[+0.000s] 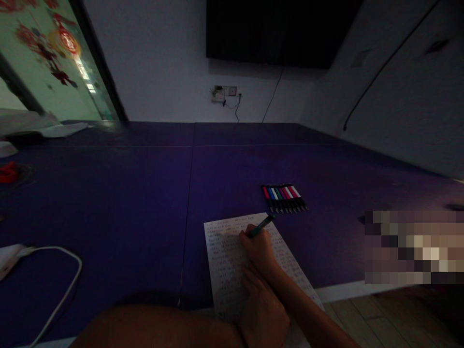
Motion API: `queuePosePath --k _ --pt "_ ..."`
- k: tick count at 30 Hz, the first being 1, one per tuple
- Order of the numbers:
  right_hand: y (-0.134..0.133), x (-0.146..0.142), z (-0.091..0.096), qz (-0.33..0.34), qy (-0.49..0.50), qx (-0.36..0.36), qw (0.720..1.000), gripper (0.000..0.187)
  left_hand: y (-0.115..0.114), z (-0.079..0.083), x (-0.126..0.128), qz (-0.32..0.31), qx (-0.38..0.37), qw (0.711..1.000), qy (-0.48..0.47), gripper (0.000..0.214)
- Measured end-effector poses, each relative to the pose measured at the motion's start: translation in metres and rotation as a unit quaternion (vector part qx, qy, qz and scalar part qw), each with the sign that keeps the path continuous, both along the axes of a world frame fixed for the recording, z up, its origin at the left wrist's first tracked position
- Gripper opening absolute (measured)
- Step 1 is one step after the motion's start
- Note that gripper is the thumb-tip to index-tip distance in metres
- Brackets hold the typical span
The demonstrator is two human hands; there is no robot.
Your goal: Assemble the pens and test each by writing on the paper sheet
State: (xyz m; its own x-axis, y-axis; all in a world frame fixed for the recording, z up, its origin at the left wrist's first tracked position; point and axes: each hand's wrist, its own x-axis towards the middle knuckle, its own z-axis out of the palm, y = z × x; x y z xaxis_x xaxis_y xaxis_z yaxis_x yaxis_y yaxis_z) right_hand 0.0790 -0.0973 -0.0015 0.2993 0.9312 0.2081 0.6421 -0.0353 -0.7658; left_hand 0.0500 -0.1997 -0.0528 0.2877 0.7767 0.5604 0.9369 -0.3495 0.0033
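A sheet of paper [224,261] covered in lines of handwriting lies on the purple table, its near end running under my arms. My right hand [259,246] rests on the upper part of the sheet, its fingers closed around a green pen [264,224] that leans up to the right; the writing tip is hidden by the fingers. Just below it, my left hand [263,307] lies flat on the page with fingers stretched out, close against the right forearm. Beyond the paper's top edge, several pens [284,198] in pink, blue, white, green and purple lie in a neat row.
The purple tabletop [137,193] reaches a wall with a black screen [279,31] and a socket [223,93]. A white cable [74,258] curves along the left. A red object [9,172] sits at the left edge. At the right, one area is pixelated.
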Motion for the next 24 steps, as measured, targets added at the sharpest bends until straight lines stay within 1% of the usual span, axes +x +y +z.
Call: queuePosePath --k 3,5,7,9,12,14,15,16,17,18,19,20,21,22,23,24 --pt "0.0 0.001 -0.001 -0.008 0.012 0.006 1.0 0.018 0.0 0.0 0.0 0.04 0.01 0.999 0.02 0.041" --pt "0.0 0.003 0.0 -0.003 0.036 0.007 0.999 0.02 0.002 -0.001 -0.001 0.05 0.011 0.998 0.023 0.041" --pt "0.0 0.006 0.001 0.009 0.09 0.001 0.996 0.025 0.004 -0.003 -0.002 0.025 0.024 0.999 0.032 0.041" --pt "0.0 0.009 0.002 0.017 0.161 -0.014 0.987 0.031 0.006 -0.007 -0.002 0.003 0.042 0.998 0.043 0.039" --pt "0.0 0.011 0.001 0.026 0.231 -0.028 0.972 0.035 0.008 -0.013 -0.002 -0.008 0.058 0.997 0.056 0.036" --pt "0.0 0.01 -0.001 0.019 0.258 -0.02 0.966 0.033 0.01 -0.01 -0.007 -0.003 0.025 0.998 0.065 0.034" --pt "0.0 0.01 -0.001 0.021 0.279 -0.009 0.96 0.032 0.012 -0.004 -0.012 0.003 -0.017 0.998 0.066 0.033" --pt "-0.001 0.009 -0.001 0.032 0.311 0.003 0.95 0.031 0.015 0.006 -0.019 0.008 -0.075 0.995 0.059 0.031" --pt "-0.003 0.009 0.0 0.049 0.355 0.011 0.933 0.03 0.02 0.018 -0.028 0.003 -0.147 0.988 0.047 0.028" --pt "-0.004 0.009 0.001 0.072 0.41 0.016 0.909 0.03 0.027 0.033 -0.04 -0.053 -0.225 0.972 0.03 0.025" --pt "-0.004 0.01 0.002 0.095 0.475 0.016 0.875 0.03 0.035 0.049 -0.052 -0.105 -0.29 0.951 -0.008 0.023" --pt "-0.004 0.012 0.004 0.115 0.54 0.007 0.834 0.029 0.044 0.064 -0.064 -0.128 -0.336 0.931 -0.07 0.022" --pt "-0.003 0.014 0.006 0.132 0.599 -0.009 0.789 0.028 0.055 0.077 -0.075 -0.128 -0.36 0.91 -0.161 0.024" --pt "0.0 0.017 0.008 0.146 0.648 -0.029 0.747 0.027 0.067 0.087 -0.084 -0.148 -0.387 0.872 -0.261 0.027" --pt "0.003 0.021 0.009 0.158 0.684 -0.052 0.711 0.028 0.08 0.093 -0.09 -0.159 -0.395 0.82 -0.382 0.031" --pt "0.008 0.024 0.01 0.17 0.706 -0.075 0.683 0.029 0.094 0.096 -0.093 -0.178 -0.423 0.744 -0.485 0.032"
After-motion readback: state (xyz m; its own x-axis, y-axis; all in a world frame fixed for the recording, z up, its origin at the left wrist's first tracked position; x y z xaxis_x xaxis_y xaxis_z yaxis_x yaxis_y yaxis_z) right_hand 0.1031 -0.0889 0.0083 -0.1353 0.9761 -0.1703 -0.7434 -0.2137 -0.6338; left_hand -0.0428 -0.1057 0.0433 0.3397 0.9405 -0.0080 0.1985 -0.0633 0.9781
